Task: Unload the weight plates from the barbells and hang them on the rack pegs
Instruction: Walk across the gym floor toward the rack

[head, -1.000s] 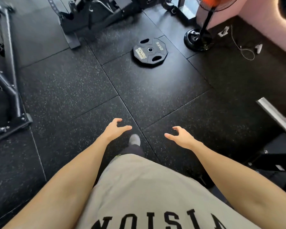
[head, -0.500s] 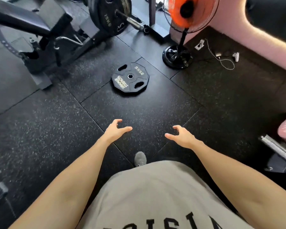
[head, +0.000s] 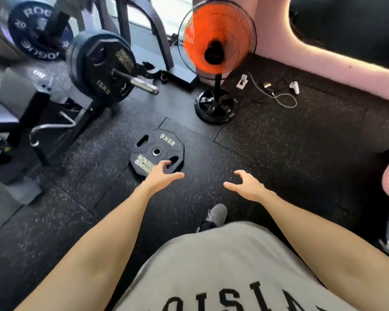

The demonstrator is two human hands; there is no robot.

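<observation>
Both hands empty, left hand (head: pixel 160 178) and right hand (head: pixel 245 186) fingers spread and loosely curled, held forward probably to grab the 25kg plate (head: pixel 157 151) lying flat on the floor (head: pixel 279 153), while a 15kg plate (head: pixel 103 66) sits on the barbell (head: pixel 142 84).

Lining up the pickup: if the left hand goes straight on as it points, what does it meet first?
Most likely the 25 kg weight plate lying flat on the floor: the left hand points at its near edge, fingers spread and empty. Height above it is unclear.
</observation>
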